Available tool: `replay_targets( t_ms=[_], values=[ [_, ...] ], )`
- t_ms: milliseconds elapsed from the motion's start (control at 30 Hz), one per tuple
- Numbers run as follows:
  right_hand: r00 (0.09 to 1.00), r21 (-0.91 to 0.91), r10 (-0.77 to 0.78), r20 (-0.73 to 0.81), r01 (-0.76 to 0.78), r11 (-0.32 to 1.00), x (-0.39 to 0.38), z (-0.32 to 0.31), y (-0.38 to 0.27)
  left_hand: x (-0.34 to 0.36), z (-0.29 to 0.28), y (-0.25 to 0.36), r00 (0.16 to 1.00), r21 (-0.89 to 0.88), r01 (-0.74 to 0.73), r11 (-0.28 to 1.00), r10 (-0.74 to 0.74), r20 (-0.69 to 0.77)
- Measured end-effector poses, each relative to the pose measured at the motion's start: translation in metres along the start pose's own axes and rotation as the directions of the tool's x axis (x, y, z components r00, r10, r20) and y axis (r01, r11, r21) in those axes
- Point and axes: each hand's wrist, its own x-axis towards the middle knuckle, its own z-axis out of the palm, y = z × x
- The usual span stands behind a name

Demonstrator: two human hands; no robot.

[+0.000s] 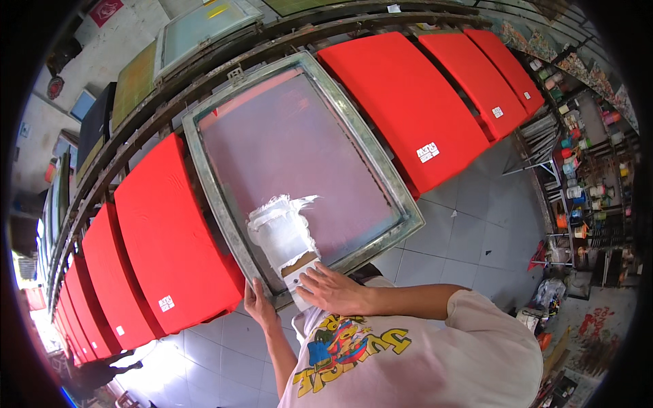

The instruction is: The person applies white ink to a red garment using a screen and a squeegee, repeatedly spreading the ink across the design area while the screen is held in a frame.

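A screen printing frame (195, 153) with a worn metal rim lies tilted over one of the red shirts, its mesh (292, 149) a hazy purple. White ink (280, 231) is spread thickly over the mesh's near left part. My right hand (332, 288) presses on a squeegee (296, 275), a pale flat tool with a brown strip, at the near end of that ink. At the near left corner of the frame, my left hand (261, 307) grips the rim; the undersides of its fingers are partly hidden. The squeegee's blade edge is covered by ink.
Red shirts (408, 102) on boards line a long rail to the right, and more red shirts (163, 231) continue left, some with small white prints. Other screens (204, 34) lean beyond the rail. A rack of ink pots (578, 183) stands far right, above a grey tiled floor (462, 231).
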Motion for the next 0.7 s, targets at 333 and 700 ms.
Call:
replay_targets(
  t_ms=[333,700],
  values=[
    [0.972,-0.125,0.232,-0.040,-0.235,0.964,0.055,-0.007,-0.018,0.005,-0.005,-0.011,0.999,-0.052,-0.037,0.998,0.037,-0.012],
    [0.903,-0.089,0.364,-0.230,-0.392,0.916,0.116,-0.025,0.039,0.003,-0.002,-0.006,0.999,-0.101,-0.024,0.995,0.019,-0.042]
  ],
)
